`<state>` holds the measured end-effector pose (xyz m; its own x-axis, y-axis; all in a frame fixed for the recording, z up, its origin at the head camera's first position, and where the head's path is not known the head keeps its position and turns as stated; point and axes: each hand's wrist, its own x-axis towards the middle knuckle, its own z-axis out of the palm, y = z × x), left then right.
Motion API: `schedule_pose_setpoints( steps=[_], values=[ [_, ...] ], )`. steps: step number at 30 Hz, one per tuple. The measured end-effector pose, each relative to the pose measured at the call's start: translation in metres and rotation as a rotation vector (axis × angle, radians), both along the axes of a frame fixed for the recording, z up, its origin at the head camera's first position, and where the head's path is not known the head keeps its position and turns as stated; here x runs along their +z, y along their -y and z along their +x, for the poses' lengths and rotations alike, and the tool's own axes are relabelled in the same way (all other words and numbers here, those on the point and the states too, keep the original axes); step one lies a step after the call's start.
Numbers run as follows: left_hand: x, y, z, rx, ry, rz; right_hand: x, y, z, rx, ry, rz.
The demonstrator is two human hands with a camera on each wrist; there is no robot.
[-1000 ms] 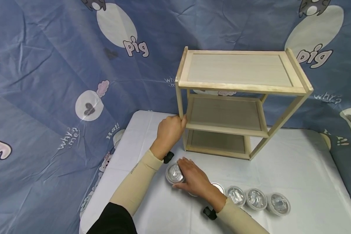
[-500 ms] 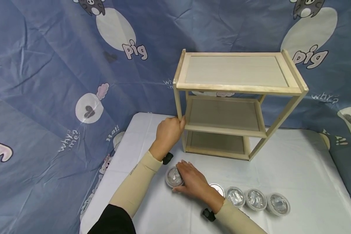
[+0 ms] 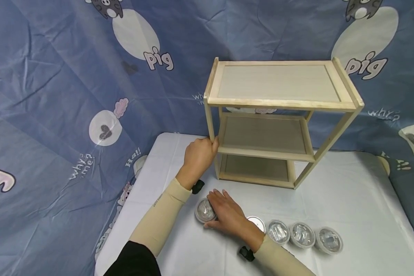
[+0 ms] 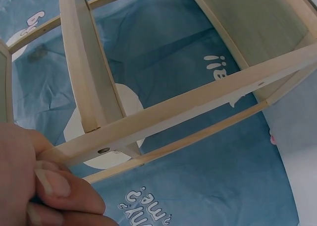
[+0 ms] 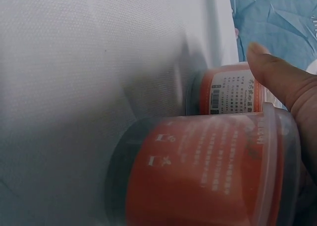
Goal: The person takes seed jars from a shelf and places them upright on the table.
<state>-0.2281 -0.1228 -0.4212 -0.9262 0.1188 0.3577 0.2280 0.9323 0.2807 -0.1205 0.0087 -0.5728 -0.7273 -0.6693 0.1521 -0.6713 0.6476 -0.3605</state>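
Observation:
My left hand (image 3: 200, 155) grips the front left post of a light wooden three-tier shelf (image 3: 279, 84). In the left wrist view, its curled fingers show beside the post (image 4: 163, 114). My right hand (image 3: 227, 212) holds the right side of a round plastic tub (image 3: 204, 211) on the white cloth, thumb on the near side and fingers on the far side. In the right wrist view the thumb lies by that tub's lid, and the tub has an orange label (image 5: 233, 94). A second orange tub (image 5: 198, 171) stands closer to that camera.
To the right, a white-topped tub (image 3: 257, 223) is partly hidden by my right wrist. Several clear-lidded tubs with silvery contents (image 3: 302, 235) continue the row. A blue printed curtain (image 3: 72, 76) hangs behind and left of the table (image 3: 362, 184).
My right hand and the tub have shifted slightly toward me. My left hand keeps its grip on the post; the view has tilted a little.

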Motion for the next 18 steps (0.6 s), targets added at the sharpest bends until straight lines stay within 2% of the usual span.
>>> schedule_pose_setpoints(
  steps=[9, 18],
  values=[
    [0.0004, 0.0004, -0.0007, 0.009, -0.018, -0.012, 0.0028, -0.0007, -0.0006, 0.012, 0.023, 0.007],
    [0.0011, -0.0003, -0.0001, -0.002, -0.011, 0.0, 0.0019, 0.0007, -0.0008, -0.017, 0.056, 0.011]
  ],
)
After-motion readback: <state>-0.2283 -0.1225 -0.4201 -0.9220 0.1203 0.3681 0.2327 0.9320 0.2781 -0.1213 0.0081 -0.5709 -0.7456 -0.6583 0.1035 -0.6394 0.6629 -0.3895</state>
